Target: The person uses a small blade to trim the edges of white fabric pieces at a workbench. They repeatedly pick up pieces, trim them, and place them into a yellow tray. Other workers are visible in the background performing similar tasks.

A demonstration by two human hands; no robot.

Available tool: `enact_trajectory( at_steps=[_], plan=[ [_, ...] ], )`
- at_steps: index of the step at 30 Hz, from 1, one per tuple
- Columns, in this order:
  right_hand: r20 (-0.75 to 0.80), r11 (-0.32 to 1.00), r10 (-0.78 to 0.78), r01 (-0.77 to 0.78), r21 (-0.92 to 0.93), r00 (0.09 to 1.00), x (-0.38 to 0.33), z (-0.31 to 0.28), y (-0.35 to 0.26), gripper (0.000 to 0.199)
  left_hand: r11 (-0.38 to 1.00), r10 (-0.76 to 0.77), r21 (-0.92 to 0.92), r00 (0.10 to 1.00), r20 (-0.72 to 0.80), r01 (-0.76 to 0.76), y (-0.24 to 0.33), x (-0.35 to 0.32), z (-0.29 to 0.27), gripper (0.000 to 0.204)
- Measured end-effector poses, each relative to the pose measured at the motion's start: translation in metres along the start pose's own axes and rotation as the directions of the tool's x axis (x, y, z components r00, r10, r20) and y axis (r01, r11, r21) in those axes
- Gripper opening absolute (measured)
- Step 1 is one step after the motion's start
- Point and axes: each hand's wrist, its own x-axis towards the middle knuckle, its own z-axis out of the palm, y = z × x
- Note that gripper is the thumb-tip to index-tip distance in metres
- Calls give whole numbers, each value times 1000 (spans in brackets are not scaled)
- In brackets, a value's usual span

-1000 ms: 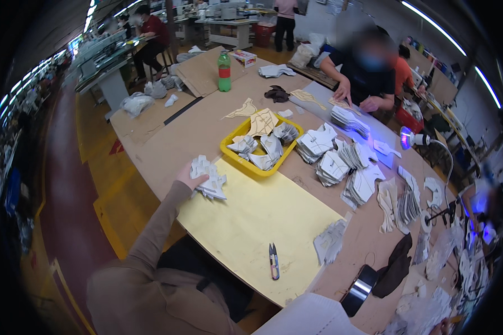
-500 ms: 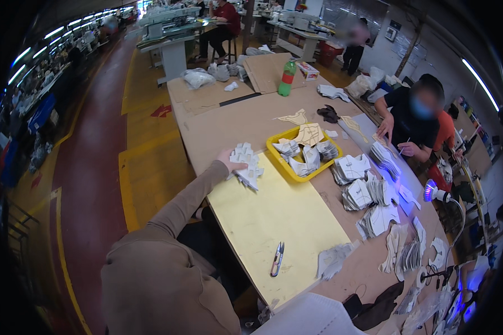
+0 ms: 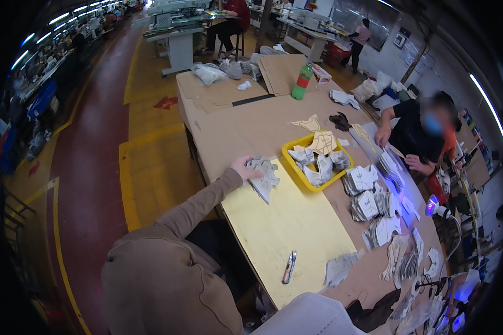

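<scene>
My left hand (image 3: 245, 167) reaches out in a brown sleeve and rests with curled fingers on a small stack of grey cut pieces (image 3: 266, 177). The stack lies at the far left corner of a yellow board (image 3: 285, 229) on the cardboard-covered table (image 3: 246, 125). Just right of the stack stands a yellow tray (image 3: 299, 175) with several pale cut pieces in it. My right hand is out of the picture; only a pale cloth bulge (image 3: 307, 315) shows at the lower edge.
A small cutter (image 3: 289, 267) lies near the board's near edge. Stacks of cut pieces (image 3: 369, 202) run along the right side. A co-worker in a dark top (image 3: 413, 137) handles pieces there, by a violet lamp (image 3: 433, 205). A green bottle (image 3: 303, 81) stands far back.
The view has swung left, showing more of the aisle floor. My left hand stays on the grey stack throughout.
</scene>
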Motion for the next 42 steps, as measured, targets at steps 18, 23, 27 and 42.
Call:
enact_trajectory(
  at_steps=[18, 23, 27, 42],
  plan=[
    [132, 997, -71, 72, -4, 989, 9, 83, -61, 49, 968, 237, -117, 959, 157, -220, 4, -25, -14, 48],
    [146, 997, -72, 75, -18, 987, 7, 94, -65, 52, 906, 417, -166, 889, 189, -389, 3, -22, -13, 47],
    [161, 997, -76, 80, -21, 984, 6, 99, -69, 55, 882, 463, -213, 857, 228, -420, 12, -20, -1, 49],
    [209, 993, -115, 120, -14, 971, 7, 108, -76, 63, 964, 227, -211, 910, 347, -160, 15, -23, 9, 47]
  ],
)
